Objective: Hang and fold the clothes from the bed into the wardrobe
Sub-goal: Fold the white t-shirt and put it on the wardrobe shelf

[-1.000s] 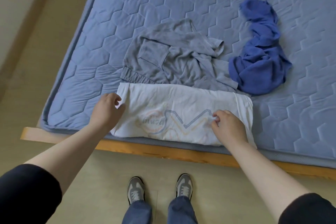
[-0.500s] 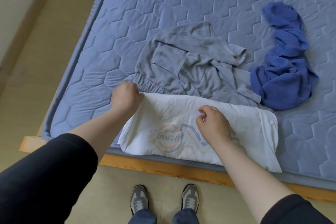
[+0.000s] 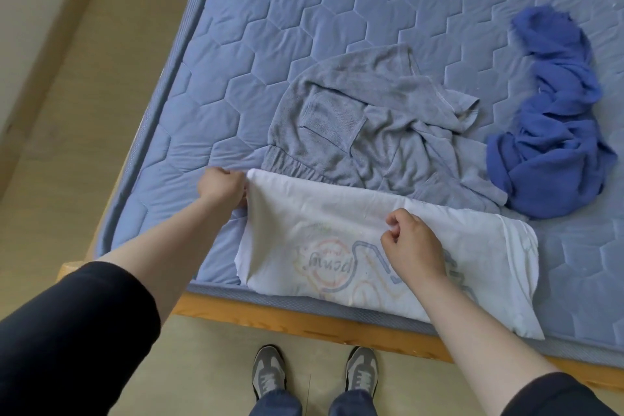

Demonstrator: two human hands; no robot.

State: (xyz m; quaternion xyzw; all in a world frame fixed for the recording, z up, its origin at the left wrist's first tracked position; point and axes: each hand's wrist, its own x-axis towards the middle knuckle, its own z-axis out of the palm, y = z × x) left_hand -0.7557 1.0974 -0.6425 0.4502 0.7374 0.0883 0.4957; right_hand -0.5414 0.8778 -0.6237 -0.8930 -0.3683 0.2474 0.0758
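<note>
A white T-shirt (image 3: 337, 246), folded into a long band, lies along the near edge of the bed (image 3: 304, 10), its right end hanging slightly over the mattress border above the wooden frame (image 3: 304, 321). The left hand (image 3: 221, 186) is clenched on the shirt's far-left corner at about 9 o'clock from the shirt's middle and lifts it, so the cloth below sags in a shaded fold. Its fingertips are hidden behind the knuckles and the fabric. The right hand (image 3: 413, 243) pinches the cloth near the middle of the band, between thumb and curled fingers. A faint coloured print shows through the fabric in reverse. The right hand and wrist cover part of it, and the lettering is hard to read.

At 12 o'clock from the shirt a crumpled grey garment (image 3: 364, 121) with a patch pocket touches it, its near edge tucked under the white cloth. A bunched blue garment (image 3: 553, 132) lies at 2 o'clock, against the grey one. The mattress is cut off at the top and right. Two grey shoes (image 3: 268, 371) stand on the floor at 6 o'clock, the legs cropped.
</note>
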